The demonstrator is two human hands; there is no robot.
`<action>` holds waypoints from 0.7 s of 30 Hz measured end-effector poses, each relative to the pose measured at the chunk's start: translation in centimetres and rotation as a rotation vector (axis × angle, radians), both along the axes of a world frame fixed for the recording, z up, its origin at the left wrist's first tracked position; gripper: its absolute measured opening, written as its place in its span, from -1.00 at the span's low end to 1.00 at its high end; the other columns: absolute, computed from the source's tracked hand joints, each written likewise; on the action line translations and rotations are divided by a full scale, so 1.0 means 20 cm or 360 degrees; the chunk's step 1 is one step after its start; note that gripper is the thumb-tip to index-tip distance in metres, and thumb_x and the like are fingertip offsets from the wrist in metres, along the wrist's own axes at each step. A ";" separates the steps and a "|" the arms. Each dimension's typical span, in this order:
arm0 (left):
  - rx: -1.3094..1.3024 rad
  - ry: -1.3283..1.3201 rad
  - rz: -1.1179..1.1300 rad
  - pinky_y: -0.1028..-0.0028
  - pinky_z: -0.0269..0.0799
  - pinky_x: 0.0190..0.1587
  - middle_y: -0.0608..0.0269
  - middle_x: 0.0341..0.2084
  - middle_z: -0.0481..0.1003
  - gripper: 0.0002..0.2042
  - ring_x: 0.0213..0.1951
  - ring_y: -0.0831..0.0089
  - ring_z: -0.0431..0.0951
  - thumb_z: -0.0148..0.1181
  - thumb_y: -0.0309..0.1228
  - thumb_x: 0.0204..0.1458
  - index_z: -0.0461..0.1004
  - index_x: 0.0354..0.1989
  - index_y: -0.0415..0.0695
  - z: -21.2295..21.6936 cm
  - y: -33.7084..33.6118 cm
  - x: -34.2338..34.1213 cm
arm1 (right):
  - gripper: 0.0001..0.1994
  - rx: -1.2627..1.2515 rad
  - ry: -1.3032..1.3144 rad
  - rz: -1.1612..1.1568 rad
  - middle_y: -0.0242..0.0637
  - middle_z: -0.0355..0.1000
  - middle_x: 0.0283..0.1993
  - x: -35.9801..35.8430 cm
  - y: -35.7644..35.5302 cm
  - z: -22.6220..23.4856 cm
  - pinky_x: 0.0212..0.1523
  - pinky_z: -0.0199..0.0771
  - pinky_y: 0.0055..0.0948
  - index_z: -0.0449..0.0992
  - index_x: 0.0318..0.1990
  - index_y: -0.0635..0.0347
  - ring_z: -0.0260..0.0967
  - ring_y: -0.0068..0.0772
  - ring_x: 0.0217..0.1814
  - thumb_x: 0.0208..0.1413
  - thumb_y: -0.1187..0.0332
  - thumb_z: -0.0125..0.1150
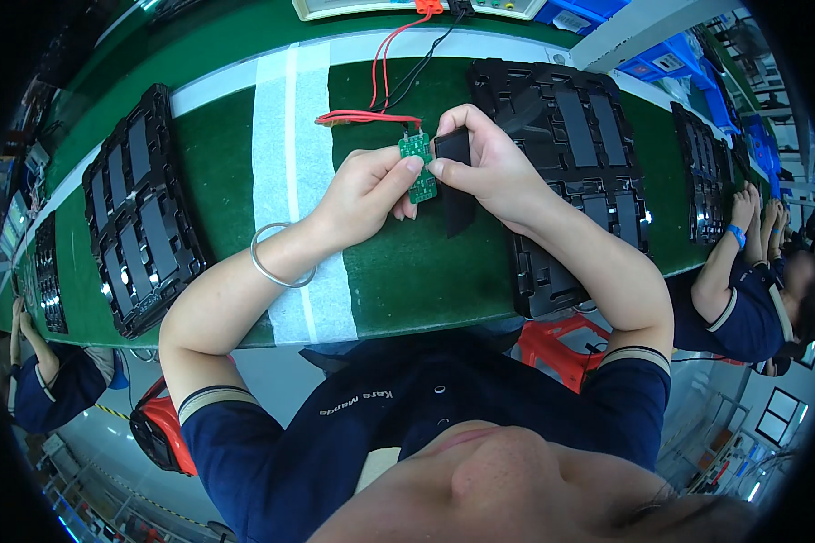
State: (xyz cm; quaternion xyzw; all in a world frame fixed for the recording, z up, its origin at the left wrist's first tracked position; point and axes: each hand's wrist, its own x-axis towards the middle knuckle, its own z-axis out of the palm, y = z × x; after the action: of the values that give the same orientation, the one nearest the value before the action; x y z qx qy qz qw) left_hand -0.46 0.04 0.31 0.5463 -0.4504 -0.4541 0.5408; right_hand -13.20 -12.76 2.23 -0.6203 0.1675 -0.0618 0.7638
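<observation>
My left hand pinches a small green circuit board between thumb and fingers, over the green work table. Red leads run to the top end of the board. Close on the right, my right hand is closed around a thin, flat black rectangular piece, held upright beside the board. The right thumb tip reaches the board's right edge. Whether the black piece and the board are joined cannot be made out. Some fingers of both hands are hidden behind what they hold.
Black moulded trays with flat dark pieces stand at the left and under my right forearm. A pale strip crosses the table. Red and black cables lead to an instrument at the back. Co-workers sit on both sides.
</observation>
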 end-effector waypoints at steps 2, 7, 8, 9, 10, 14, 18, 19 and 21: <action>0.0018 0.0012 0.0013 0.66 0.30 -0.59 0.35 -0.73 0.37 -0.72 -0.67 0.67 0.38 -0.17 -0.31 0.12 0.35 -0.48 -0.25 -0.02 0.00 0.00 | -0.72 -0.0030 -0.0012 -0.0013 -0.42 0.11 -0.24 0.00 0.00 0.00 -0.07 0.14 -0.61 0.17 -0.24 0.17 0.08 -0.67 -0.12 -0.11 0.59 0.07; 0.0016 0.0047 0.0017 0.67 0.30 -0.58 0.35 -0.73 0.37 -0.72 -0.66 0.67 0.38 -0.17 -0.31 0.12 0.36 -0.47 -0.26 0.00 0.00 0.00 | -0.72 -0.0069 -0.0015 -0.0046 -0.42 0.11 -0.25 0.00 0.00 0.02 -0.07 0.14 -0.61 0.17 -0.24 0.17 0.08 -0.67 -0.13 -0.11 0.58 0.08; 0.0016 0.0052 0.0005 0.67 0.31 -0.58 0.35 -0.73 0.37 -0.73 -0.66 0.67 0.38 -0.17 -0.31 0.12 0.36 -0.46 -0.26 0.00 -0.01 0.00 | -0.72 -0.0077 -0.0006 -0.0061 -0.42 0.11 -0.25 -0.01 0.00 0.03 -0.07 0.13 -0.61 0.17 -0.24 0.17 0.07 -0.67 -0.13 -0.11 0.58 0.08; 0.0024 0.0047 0.0027 0.67 0.31 -0.58 0.35 -0.73 0.37 -0.73 -0.66 0.67 0.39 -0.16 -0.32 0.12 0.36 -0.47 -0.26 0.00 0.00 0.00 | -0.72 -0.0072 -0.0012 -0.0045 -0.42 0.11 -0.25 0.00 0.00 0.02 -0.07 0.13 -0.61 0.17 -0.24 0.18 0.07 -0.67 -0.13 -0.11 0.58 0.08; 0.0032 0.0042 0.0049 0.67 0.31 -0.58 0.35 -0.74 0.37 -0.73 -0.66 0.66 0.39 -0.16 -0.32 0.12 0.36 -0.47 -0.26 0.00 0.01 0.00 | -0.73 -0.0083 -0.0035 -0.0055 -0.44 0.13 -0.30 0.01 0.01 0.01 -0.17 0.15 -0.63 0.17 -0.26 0.18 0.09 -0.69 -0.21 -0.11 0.57 0.09; 0.0027 -0.0122 0.0103 0.66 0.30 -0.61 0.35 -0.76 0.35 -0.73 -0.69 0.65 0.39 -0.13 -0.34 0.10 0.36 -0.52 -0.25 0.02 -0.02 -0.02 | -0.73 -0.0115 -0.0001 -0.0135 -0.43 0.17 -0.31 0.00 0.01 0.01 -0.17 0.15 -0.63 0.18 -0.25 0.17 0.11 -0.68 -0.23 -0.10 0.56 0.11; 0.0076 -0.0221 0.0216 0.65 0.29 -0.64 0.32 -0.79 0.35 -0.72 -0.72 0.63 0.38 -0.11 -0.35 0.09 0.32 -0.60 -0.25 0.00 -0.01 -0.02 | -0.70 0.0037 -0.0286 -0.0128 -0.36 0.22 -0.29 -0.01 -0.01 0.06 -0.12 0.17 -0.59 0.18 -0.20 0.15 0.16 -0.61 -0.21 -0.09 0.57 0.10; 0.0070 -0.0207 0.0186 0.64 0.28 -0.64 0.32 -0.80 0.35 -0.71 -0.72 0.63 0.38 -0.11 -0.35 0.09 0.31 -0.62 -0.25 0.00 -0.03 -0.01 | -0.72 -0.0028 -0.0368 -0.0190 -0.31 0.26 -0.31 -0.04 -0.05 0.11 -0.18 0.21 -0.56 0.18 -0.18 0.14 0.20 -0.56 -0.25 -0.05 0.55 0.06; 0.0074 -0.0226 0.0199 0.64 0.27 -0.65 0.31 -0.80 0.35 -0.70 -0.72 0.63 0.39 -0.10 -0.36 0.09 0.29 -0.64 -0.25 -0.02 -0.03 -0.01 | -0.73 -0.0220 -0.0530 -0.0381 -0.32 0.26 -0.29 -0.08 -0.15 0.20 -0.19 0.27 -0.56 0.18 -0.14 0.16 0.23 -0.57 -0.23 0.00 0.50 0.05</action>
State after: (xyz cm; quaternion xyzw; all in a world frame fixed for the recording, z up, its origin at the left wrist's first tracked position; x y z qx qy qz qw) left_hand -0.59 -0.47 -0.12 0.6166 -0.4420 -0.3900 0.5219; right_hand -14.80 -15.81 6.20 -0.6281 0.1068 -0.2651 0.7238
